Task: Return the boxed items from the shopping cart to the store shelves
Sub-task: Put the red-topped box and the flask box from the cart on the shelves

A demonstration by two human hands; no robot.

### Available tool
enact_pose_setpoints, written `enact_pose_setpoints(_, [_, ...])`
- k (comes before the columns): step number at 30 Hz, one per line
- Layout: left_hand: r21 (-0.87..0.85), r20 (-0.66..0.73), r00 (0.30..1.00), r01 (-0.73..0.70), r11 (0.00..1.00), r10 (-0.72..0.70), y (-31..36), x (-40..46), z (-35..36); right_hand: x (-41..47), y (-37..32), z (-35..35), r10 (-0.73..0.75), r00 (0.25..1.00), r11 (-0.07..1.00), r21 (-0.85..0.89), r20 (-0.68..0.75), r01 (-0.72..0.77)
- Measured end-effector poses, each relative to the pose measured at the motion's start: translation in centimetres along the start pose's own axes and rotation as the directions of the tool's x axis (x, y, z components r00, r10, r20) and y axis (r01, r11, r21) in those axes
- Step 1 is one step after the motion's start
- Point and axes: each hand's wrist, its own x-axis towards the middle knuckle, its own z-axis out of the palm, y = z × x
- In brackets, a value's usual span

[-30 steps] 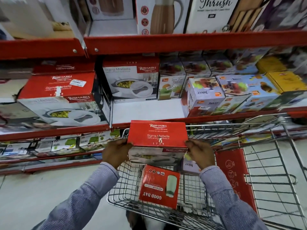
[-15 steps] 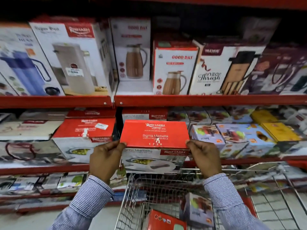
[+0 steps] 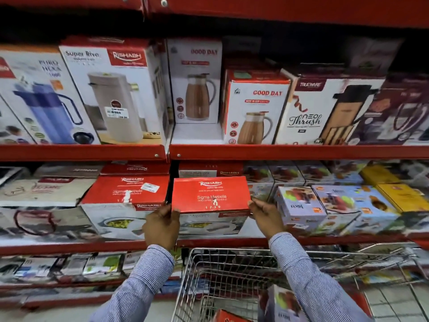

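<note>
Both hands grip a red-topped Sigma Marbella box (image 3: 210, 194) by its sides, the left hand (image 3: 161, 225) on its left edge and the right hand (image 3: 264, 213) on its right. The box sits at the front of the middle shelf (image 3: 69, 247), just beside a matching red box (image 3: 126, 194). Below stands the wire shopping cart (image 3: 222, 270), holding a juicer box (image 3: 282, 303).

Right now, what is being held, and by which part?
The red casserole box, gripped at its two short ends: left hand on one, right hand on the other.
</note>
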Motion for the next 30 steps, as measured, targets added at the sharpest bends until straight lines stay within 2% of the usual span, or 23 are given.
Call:
enact_pose_setpoints(4, [-0.154, -0.051, 0.998, 0.038, 0.987, -0.046, -0.5, 0.1, 0.4, 1.4, 0.7, 0.3, -0.020, 0.999, 1.000, -0.012, 0.044, 0.020])
enact_pose_setpoints(8, [-0.184, -0.059, 0.994, 0.084, 0.979, -0.097, -0.5, 0.0, 1.1, -0.5, -2.9, 0.0, -0.022, 0.994, 1.000, 0.011, 0.104, 0.021])
enact_pose_setpoints(12, [-0.156, 0.043, 0.998, 0.052, 0.986, -0.045, -1.0, -0.6, 1.7, -1.1, -4.2, -0.5, -0.023, 0.975, 0.994, 0.113, 0.221, -0.002])
enact_pose_setpoints(15, [-0.128, 0.136, 0.991, 0.006, 0.992, 0.012, -2.1, -1.1, 1.7, -1.9, -3.5, -1.0, -0.017, 0.969, 0.983, 0.182, 0.246, -0.029])
enact_pose_setpoints(19, [-0.152, 0.248, 0.969, 0.011, 0.988, 0.027, -4.2, -3.0, 1.4, -4.2, 0.3, -2.0, 0.033, 0.976, 0.966, 0.245, 0.214, -0.087])
enact_pose_setpoints(22, [-0.119, 0.339, 0.937, 0.137, 0.983, -0.090, -7.4, -5.3, 2.0, -7.5, 5.1, -2.4, 0.162, 0.979, 0.959, 0.212, 0.128, -0.186])
enact_pose_setpoints(24, [0.018, 0.439, 0.868, 0.250, 0.968, -0.232, -10.2, -7.0, 2.9, -9.9, 9.0, -2.1, 0.303, 0.951, 0.940, 0.145, 0.063, -0.309])
enact_pose_setpoints(25, [0.120, 0.500, 0.808, 0.294, 0.948, -0.313, -11.6, -7.9, 3.4, -11.2, 11.1, -2.0, 0.384, 0.922, 0.918, 0.089, 0.055, -0.388])
enact_pose_setpoints(28, [0.340, 0.579, 0.555, 0.501, 0.796, -0.597, -14.4, -11.1, 5.0, -14.4, 16.5, -0.5, 0.635, 0.759, 0.773, -0.118, 0.144, -0.624])
enact_pose_setpoints(30, [0.459, 0.586, 0.463, 0.487, 0.743, -0.665, -15.5, -12.8, 5.8, -16.9, 18.7, 0.6, 0.725, 0.664, 0.685, -0.097, 0.185, -0.722])
